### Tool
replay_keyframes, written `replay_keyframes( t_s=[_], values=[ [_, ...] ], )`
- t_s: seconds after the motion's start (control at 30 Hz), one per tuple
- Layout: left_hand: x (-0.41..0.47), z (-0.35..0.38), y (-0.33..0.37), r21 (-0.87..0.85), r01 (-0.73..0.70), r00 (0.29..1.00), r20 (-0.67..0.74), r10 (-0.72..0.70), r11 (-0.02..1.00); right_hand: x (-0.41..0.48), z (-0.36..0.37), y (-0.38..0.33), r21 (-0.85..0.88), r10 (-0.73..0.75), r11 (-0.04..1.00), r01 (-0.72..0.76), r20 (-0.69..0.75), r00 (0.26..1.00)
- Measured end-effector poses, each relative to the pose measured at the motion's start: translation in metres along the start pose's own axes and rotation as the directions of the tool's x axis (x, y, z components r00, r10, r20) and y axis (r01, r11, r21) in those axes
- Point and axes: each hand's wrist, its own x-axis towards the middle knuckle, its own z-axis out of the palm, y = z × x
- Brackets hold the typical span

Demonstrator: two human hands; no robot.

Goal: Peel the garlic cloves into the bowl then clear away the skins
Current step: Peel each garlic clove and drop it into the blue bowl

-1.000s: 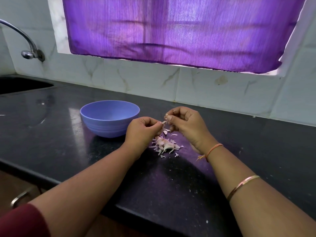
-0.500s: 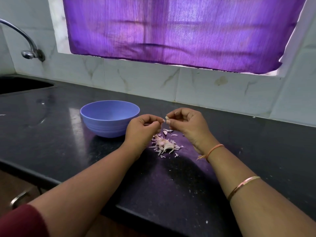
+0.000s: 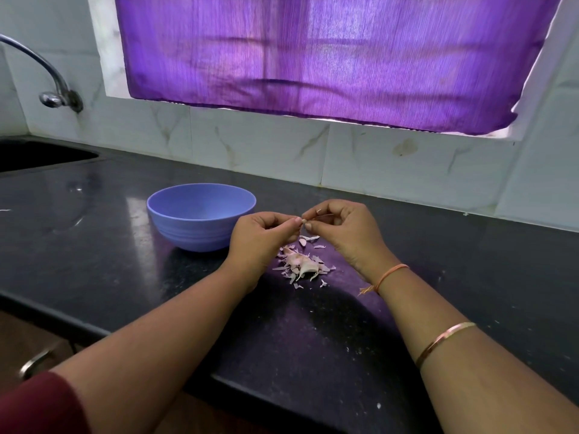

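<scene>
Obs.: left hand [image 3: 263,236] and right hand [image 3: 344,233] meet tip to tip above the desk [image 3: 94,245], just right of the bowl [image 3: 194,236]. Both hands have curled fingers [image 3: 294,221] pinching one small pale clove [image 3: 303,220] between them. Most of it is hidden, so it cannot be told how much peel remains on it.

Placement: the hands work directly over the skins [image 3: 297,264], probably so that loose flakes drop onto one heap and sweep up easily later. The bowl sits within a short reach of the left hand for dropping peeled cloves in. None are visible inside (the bottom is partly out of sight).

Materials: the skins are thin, papery, pinkish-white curls and shards, light enough to scatter, with a few stray flecks lying beside the heap. The bowl is smooth lavender-blue, round, with faint ridges low on the wall. The desk is polished dark speckled stone, glossy and reflective.

Judgement: peeling is under way; clearing has not begun.
</scene>
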Motion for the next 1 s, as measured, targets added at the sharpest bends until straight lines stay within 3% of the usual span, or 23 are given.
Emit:
replay_keyframes(
  t_s=[0.53,0.67,0.8,1.0],
  values=[
    [0.002,0.0,-0.003,0.085,-0.007,0.999,-0.033,0.01,0.996,-0.001,0.003,-0.001,-0.039,-0.014,0.999,0.015,0.023,1.0],
    [0.003,0.0,-0.003,0.097,0.006,0.998,-0.06,0.0,0.995,-0.003,0.001,-0.006,0.158,0.033,0.987,-0.033,0.003,0.999],
    [0.003,0.001,-0.003,0.133,0.022,0.995,-0.099,-0.009,0.991,-0.002,-0.002,-0.009,0.413,0.135,0.904,-0.108,-0.037,0.99],
    [0.003,0.002,-0.005,0.093,0.037,0.997,-0.076,-0.03,0.995,-0.003,-0.004,-0.009,0.482,0.196,0.86,-0.169,-0.007,0.98]
  ],
)
